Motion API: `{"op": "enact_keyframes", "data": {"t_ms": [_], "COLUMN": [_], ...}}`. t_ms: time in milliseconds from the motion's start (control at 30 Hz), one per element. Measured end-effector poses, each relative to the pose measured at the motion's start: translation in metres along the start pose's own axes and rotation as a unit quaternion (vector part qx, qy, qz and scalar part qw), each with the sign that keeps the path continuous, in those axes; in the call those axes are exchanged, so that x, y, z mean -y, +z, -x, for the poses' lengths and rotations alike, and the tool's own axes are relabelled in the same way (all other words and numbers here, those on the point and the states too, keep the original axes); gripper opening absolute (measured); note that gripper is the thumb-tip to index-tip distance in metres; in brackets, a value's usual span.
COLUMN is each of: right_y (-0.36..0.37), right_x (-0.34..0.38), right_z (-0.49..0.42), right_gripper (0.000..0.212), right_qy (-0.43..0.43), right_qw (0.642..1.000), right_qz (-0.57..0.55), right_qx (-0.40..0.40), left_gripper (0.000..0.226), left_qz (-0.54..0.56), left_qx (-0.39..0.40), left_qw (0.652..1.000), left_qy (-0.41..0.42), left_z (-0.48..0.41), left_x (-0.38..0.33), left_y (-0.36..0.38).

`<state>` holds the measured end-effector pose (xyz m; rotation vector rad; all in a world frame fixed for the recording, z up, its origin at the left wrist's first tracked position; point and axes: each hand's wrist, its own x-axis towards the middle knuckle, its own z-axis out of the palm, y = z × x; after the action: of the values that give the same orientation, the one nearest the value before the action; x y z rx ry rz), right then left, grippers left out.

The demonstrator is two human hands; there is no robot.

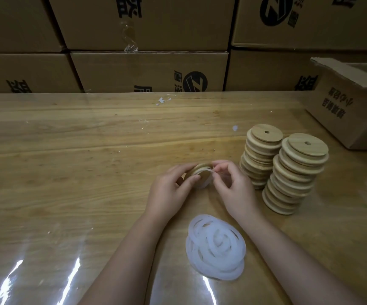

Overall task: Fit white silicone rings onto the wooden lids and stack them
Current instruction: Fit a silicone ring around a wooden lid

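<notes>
Lid (pixel 200 170) of wood sits tilted just above the table (pixel 68 150), gripped at its edge by the left hand (pixel 169 190); the right hand (pixel 233 186) pinches a white silicone ring (pixel 206 176) partly onto it. The ring could snap off if released early. A careless elbow might topple the nearby leaning lid stacks (pixel 292 172) or scatter the ring pile (pixel 215 245).

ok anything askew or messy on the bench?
Both lid stacks lean: the near stack bows out at its base, the far stack has offset lids. White scraps litter the table's far edge.
</notes>
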<state>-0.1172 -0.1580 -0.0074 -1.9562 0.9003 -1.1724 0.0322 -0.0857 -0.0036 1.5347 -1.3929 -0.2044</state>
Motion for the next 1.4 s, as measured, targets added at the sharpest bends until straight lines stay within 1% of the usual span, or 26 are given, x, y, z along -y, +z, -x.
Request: {"op": "enact_keyframes", "data": {"t_ms": [367,533,600,700,767,900,967,1133,1267,1400], "right_y": [0.0004,-0.0020,-0.0023,-0.0024,-0.0022,-0.0023,-0.0024,-0.0026,-0.0026,-0.0024], "right_x": [0.0024,0.0056,0.0065,0.0074,0.0077,0.0069,0.0067,0.0051,0.0032,0.0034], "right_z": [0.0002,0.0001,0.0009,0.0022,0.0025,0.0015,0.0006,0.0002,-0.0021,-0.0034], "right_gripper": [0.014,0.009,0.008,0.009,0.010,0.006,0.007,0.006,0.003,0.006], "right_qy": [0.040,0.018,0.008,0.002,0.016,0.087,0.105,0.091,0.086,0.078], "right_qw": [0.999,0.998,0.998,0.996,0.996,0.995,0.994,0.993,0.994,0.996], "right_qz": [-0.014,0.007,0.031,0.067,0.075,0.047,0.031,0.070,0.064,0.035], "right_qx": [-0.034,-0.052,-0.049,-0.051,-0.055,-0.013,0.008,0.028,0.036,0.039], "left_gripper": [0.029,0.025,0.025,0.025,0.025,0.025,0.025,0.026,0.025,0.024], "left_qz": [-0.002,0.022,0.030,0.027,0.021,0.003,0.006,0.027,0.046,0.083], "left_qx": [-0.001,0.015,0.019,0.020,0.023,0.021,0.020,0.018,0.023,0.032], "left_qw": [1.000,1.000,0.999,0.999,0.999,1.000,1.000,0.998,0.997,0.992], "left_qy": [0.007,-0.015,-0.022,-0.015,-0.007,0.003,0.000,-0.044,-0.064,-0.088], "left_z": [-0.0018,-0.0042,-0.0048,-0.0053,-0.0050,-0.0033,-0.0034,-0.0063,-0.0073,-0.0089], "left_x": [0.0013,0.0040,0.0049,0.0043,0.0033,0.0028,0.0024,0.0042,0.0053,0.0073], "left_y": [-0.0013,-0.0009,-0.0016,-0.0018,-0.0016,-0.0026,-0.0030,-0.0034,-0.0041,-0.0045]}}
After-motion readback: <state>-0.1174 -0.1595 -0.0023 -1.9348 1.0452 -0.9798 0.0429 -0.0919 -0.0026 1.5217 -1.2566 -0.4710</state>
